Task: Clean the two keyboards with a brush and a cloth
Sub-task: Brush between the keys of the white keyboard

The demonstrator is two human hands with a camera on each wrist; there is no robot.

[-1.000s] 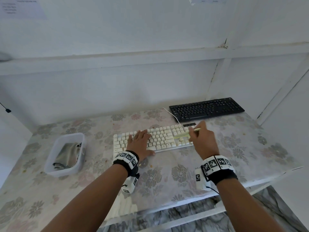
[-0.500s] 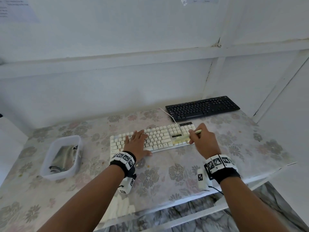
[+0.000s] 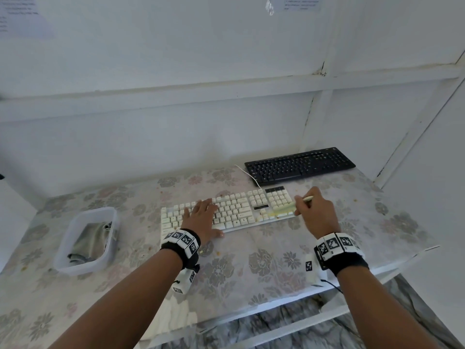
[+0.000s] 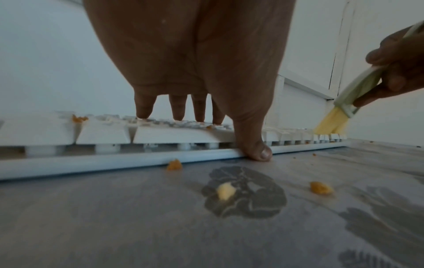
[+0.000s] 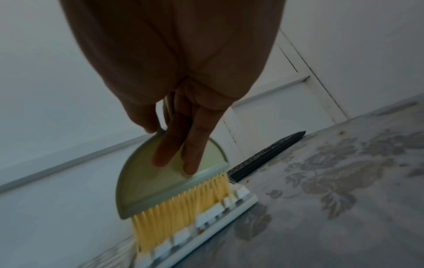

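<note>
Counter [image 3: 251,273], floral cover, crumbs scattered. White keyboard [image 3: 239,210] at centre; black keyboard [image 3: 299,166] at far right corner. Clear tub [image 3: 63,255] holding cloth [image 3: 88,240], near left edge. Left hand [image 3: 201,217] flat, fingers straight, pressing white keyboard steady. Right hand [image 3: 317,212] gripping brush [image 5: 169,183] by pale green head, yellow bristles on rightmost keys. Brush likely light, bristles soft; keyboard stiff, liable to slide.
</note>
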